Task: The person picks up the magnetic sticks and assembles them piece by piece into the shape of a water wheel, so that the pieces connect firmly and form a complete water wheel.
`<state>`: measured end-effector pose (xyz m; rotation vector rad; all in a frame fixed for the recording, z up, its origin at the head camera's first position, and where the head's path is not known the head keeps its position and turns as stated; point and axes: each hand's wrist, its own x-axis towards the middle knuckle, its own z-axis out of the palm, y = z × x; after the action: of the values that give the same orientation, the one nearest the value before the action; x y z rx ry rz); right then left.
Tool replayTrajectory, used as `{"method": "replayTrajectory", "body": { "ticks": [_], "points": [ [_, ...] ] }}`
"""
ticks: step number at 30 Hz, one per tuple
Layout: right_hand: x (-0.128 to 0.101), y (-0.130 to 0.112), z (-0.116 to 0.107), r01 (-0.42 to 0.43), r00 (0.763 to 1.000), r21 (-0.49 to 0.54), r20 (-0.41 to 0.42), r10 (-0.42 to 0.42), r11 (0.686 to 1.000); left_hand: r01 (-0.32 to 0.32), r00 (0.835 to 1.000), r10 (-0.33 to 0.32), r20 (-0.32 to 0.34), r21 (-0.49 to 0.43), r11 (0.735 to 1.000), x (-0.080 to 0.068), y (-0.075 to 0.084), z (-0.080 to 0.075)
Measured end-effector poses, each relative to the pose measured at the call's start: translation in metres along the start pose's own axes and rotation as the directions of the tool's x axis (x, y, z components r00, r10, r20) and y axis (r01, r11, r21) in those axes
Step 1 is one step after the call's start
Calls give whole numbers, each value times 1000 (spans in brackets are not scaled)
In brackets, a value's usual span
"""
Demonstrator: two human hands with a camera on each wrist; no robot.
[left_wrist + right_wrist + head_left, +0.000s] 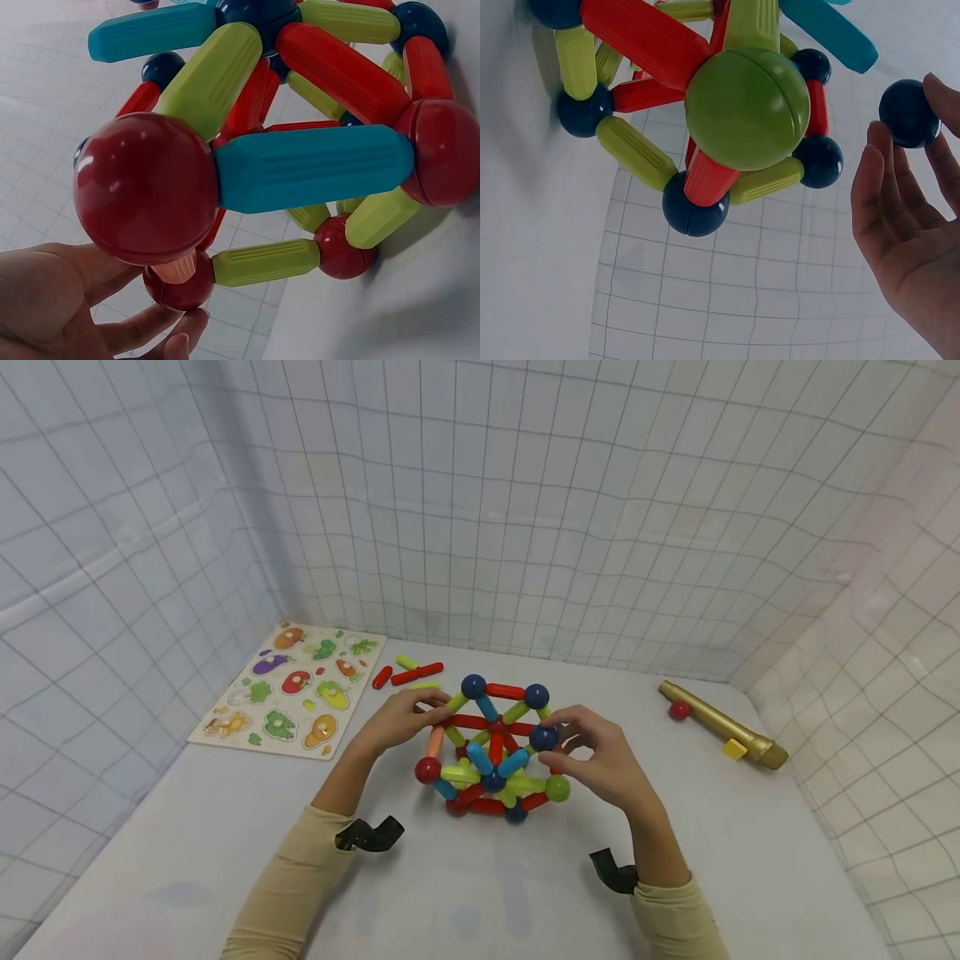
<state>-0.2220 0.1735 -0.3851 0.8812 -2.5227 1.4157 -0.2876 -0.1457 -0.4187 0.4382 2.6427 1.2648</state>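
A frame of magnetic rods and balls (pixel 497 747) in red, blue, yellow-green and orange stands on the white table between both hands. My left hand (pixel 399 720) grips its left side; in the left wrist view the fingers lie around a red ball (pixel 184 291) joined to a yellow-green rod (pixel 266 262). With thumb and fingers my right hand (pixel 603 758) pinches a loose dark blue ball (pixel 909 114), apart from the frame in the right wrist view. Close to it, two light blue rods (pixel 514 763) stick out from a blue ball with free ends. A green ball (pixel 748 109) forms the frame's right corner.
Behind the left hand lie loose red rods (pixel 417 673) and yellow-green rods (pixel 407 662). A vegetable puzzle board (pixel 300 689) sits at the left. On the right are a gold microphone-like tube (pixel 716 718), a red ball (pixel 679 710) and a yellow block (pixel 735 749). Grid-patterned sheets (pixel 525 510) enclose the table.
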Motion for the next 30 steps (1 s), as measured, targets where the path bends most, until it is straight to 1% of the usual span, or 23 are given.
{"method": "replayTrajectory", "body": {
  "ticks": [4,9,15,18,20,22,23,25,26,27,28,30],
  "points": [
    [-1,-2,5,52,998,-8,20,-52,999,2,1000,-3,-8,-19,1000,-1,1,0],
    [0,-1,9,89,994,-6,62,-88,996,15,1000,-15,-4,-31,999,-2,2,-1],
    [0,-1,9,93,990,-1,102,-93,996,24,1000,-24,4,-37,999,0,1,0],
    [-1,0,2,65,989,-9,133,-63,998,21,1000,-21,11,-45,999,5,3,2],
    [-2,3,-4,22,986,-17,167,-19,1000,22,1000,-21,22,-47,999,6,4,3],
    [0,13,-13,-63,980,-38,188,69,997,26,999,-25,27,-44,999,5,4,2],
    [2,22,-17,-118,974,-63,184,128,991,23,999,-22,29,-39,999,5,4,1],
    [7,47,-26,-239,956,-127,141,256,963,28,999,-28,30,-31,999,3,4,-1],
    [9,63,-31,-304,941,-170,99,323,937,33,999,-32,28,-27,999,3,4,-1],
    [12,79,-36,-369,921,-207,47,386,906,32,999,-31,27,-20,999,2,3,-2],
    [14,97,-41,-419,903,-251,-15,429,873,31,999,-31,26,-15,999,2,3,-2],
    [16,130,-54,-516,856,-325,-154,494,793,37,999,-37,32,-11,999,3,2,0]
  ]
}}
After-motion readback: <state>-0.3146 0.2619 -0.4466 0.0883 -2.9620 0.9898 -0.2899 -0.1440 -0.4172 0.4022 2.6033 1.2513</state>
